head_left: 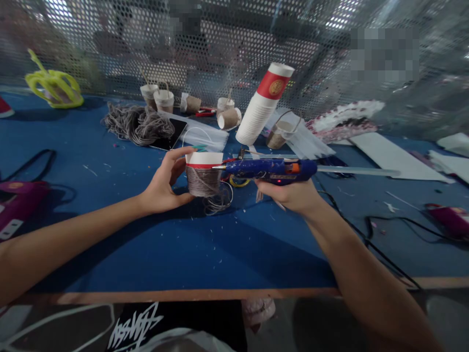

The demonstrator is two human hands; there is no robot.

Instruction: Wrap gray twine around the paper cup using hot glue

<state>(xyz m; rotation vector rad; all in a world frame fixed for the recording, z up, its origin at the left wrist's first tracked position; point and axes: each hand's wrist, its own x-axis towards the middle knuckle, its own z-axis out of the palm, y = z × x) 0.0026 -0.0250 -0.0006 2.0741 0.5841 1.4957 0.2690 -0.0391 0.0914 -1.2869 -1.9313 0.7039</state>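
My left hand (170, 183) grips a paper cup (203, 178) from its left side, fingers at the rim and thumb near the base. Grey-brown cord is wound around the cup's lower part; a red band and white rim show above it. A loose tangle of the cord (219, 201) hangs or lies at the cup's lower right. In my right hand (289, 193) is a blue glue gun (269, 169), its metal tip at the red band's right edge. I cannot tell whether the tip touches. A long clear glue stick (357, 170) sticks out of its back.
A skein of grey cord (137, 124) lies on the blue table (154, 259), partly over a dark phone-like slab (170, 134). Behind stand a leaning stack of paper cups (262, 107) and several cord-wrapped cups (163, 100). Purple glue guns (22, 203) lie at both sides; a black cable (388, 261) crosses the right.
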